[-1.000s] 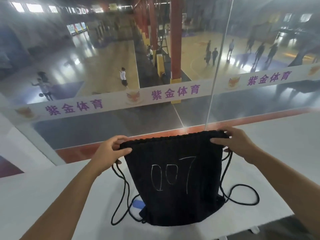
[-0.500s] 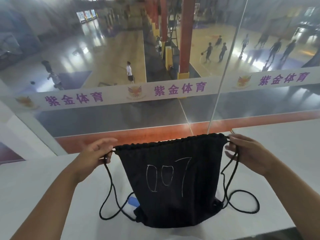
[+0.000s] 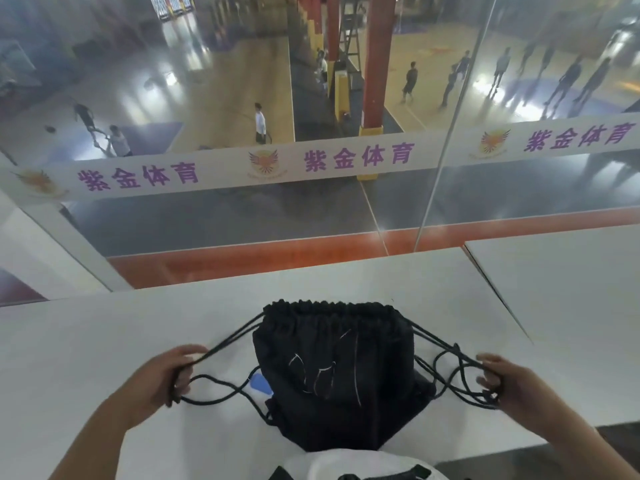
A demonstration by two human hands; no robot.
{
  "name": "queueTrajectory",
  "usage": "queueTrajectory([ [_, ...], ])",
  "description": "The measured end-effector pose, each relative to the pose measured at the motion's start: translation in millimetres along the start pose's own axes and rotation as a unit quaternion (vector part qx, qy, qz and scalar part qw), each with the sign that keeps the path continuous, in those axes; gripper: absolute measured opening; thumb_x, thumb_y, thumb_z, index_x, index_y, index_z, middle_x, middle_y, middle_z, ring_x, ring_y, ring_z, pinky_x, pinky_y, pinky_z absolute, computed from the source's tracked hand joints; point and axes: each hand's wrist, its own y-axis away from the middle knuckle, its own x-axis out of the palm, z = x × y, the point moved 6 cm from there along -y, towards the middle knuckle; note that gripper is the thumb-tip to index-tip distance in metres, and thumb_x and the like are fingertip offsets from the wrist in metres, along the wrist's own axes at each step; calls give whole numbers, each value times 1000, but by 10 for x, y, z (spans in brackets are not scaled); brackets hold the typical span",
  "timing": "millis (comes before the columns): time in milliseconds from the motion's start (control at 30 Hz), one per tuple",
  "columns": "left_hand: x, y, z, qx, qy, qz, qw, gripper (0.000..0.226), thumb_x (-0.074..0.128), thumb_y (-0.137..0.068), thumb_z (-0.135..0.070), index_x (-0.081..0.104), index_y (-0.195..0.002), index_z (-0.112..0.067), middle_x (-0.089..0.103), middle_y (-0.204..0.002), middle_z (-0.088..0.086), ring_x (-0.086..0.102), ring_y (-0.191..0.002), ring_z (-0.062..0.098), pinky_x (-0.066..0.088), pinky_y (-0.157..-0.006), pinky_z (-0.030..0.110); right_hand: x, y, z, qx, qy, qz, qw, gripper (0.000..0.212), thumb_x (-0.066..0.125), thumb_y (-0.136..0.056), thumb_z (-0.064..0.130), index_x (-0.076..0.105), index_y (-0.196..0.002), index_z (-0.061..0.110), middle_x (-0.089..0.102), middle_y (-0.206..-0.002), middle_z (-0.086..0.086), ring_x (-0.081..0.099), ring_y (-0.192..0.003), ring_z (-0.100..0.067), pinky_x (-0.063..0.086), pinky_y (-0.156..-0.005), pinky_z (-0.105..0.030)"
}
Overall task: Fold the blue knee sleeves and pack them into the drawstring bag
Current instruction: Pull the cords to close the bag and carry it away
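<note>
Pulled outward since before, both cords cinch the drawstring bag, left hand and right hand each clenching one.

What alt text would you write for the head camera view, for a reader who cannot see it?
A black fabric drawstring bag with "007" chalked on it lies on a white table, its mouth cinched shut, while the left hand and right hand pull its black cords outward. A small blue piece shows at the bag's left edge; behind a glass wall, people play on indoor courts.

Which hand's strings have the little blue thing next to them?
The left hand. Its cords run close past the blue tag beside the black bag; nothing blue lies near the right hand.
</note>
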Motion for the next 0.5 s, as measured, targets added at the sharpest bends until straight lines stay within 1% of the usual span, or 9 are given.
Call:
queueTrajectory([
  [33,60,25,21,-12,-37,10,999,31,47,-99,-10,61,-122,6,39,-58,11,38,-51,21,39,-49,29,-38,37,-57,16,31,-10,999,64,84,-47,22,63,-106,7,50,-56,-6,60,-58,-20,32,-59,-33],
  [100,219,121,-96,-19,-94,31,995,41,59,-94,-39,71,-115,-7,60,-74,17,59,-68,29,48,-71,35,2,124,-21,21,93,2,995,64,75,-60,22,65,-121,6,66,-78,-15,67,-81,-29,40,-71,-38],
  [133,297,163,-197,-7,-124,43,991,51,63,-85,-57,74,-112,-14,71,-91,13,67,-85,29,49,-85,37,76,177,53,10,141,16,990,63,72,-67,30,65,-128,15,71,-99,-14,66,-99,-30,42,-83,-42],
  [200,495,240,-400,42,-209,78,974,70,65,-68,-77,71,-116,-27,73,-115,-3,67,-111,16,44,-101,37,362,303,207,-16,278,61,958,67,76,-66,51,61,-131,41,63,-131,2,54,-125,-21,35,-103,-45],
  [233,639,285,-483,62,-254,96,960,69,65,-67,-78,67,-120,-34,70,-121,-10,63,-116,9,42,-104,36,550,358,275,-38,344,81,935,70,81,-66,52,56,-132,47,56,-136,11,47,-130,-14,31,-107,-41],
  [267,782,319,-546,81,-288,104,948,62,67,-70,-72,64,-122,-39,68,-123,-17,60,-118,2,40,-104,34,711,381,350,-77,391,77,914,73,87,-68,47,53,-133,48,51,-136,16,43,-131,-9,31,-108,-37],
  [333,992,339,-655,130,-306,68,941,46,76,-77,-55,62,-119,-43,67,-119,-24,57,-116,-7,38,-100,30,985,385,522,-192,414,27,889,72,91,-69,33,54,-131,41,51,-136,17,43,-131,-6,35,-108,-33],
  [433,1162,368,-807,194,-296,-28,935,34,79,-81,-41,63,-111,-39,72,-103,-18,61,-104,-7,41,-87,23,1309,364,747,-300,414,-22,859,62,83,-79,29,54,-133,36,59,-132,12,50,-125,-8,40,-101,-24],
  [500,1222,343,-874,198,-276,-53,939,29,77,-83,-41,61,-108,-38,74,-91,-9,66,-93,-2,42,-80,17,1443,253,856,-291,416,-25,861,57,77,-87,29,51,-138,34,63,-124,5,54,-119,-13,43,-96,-23],
])
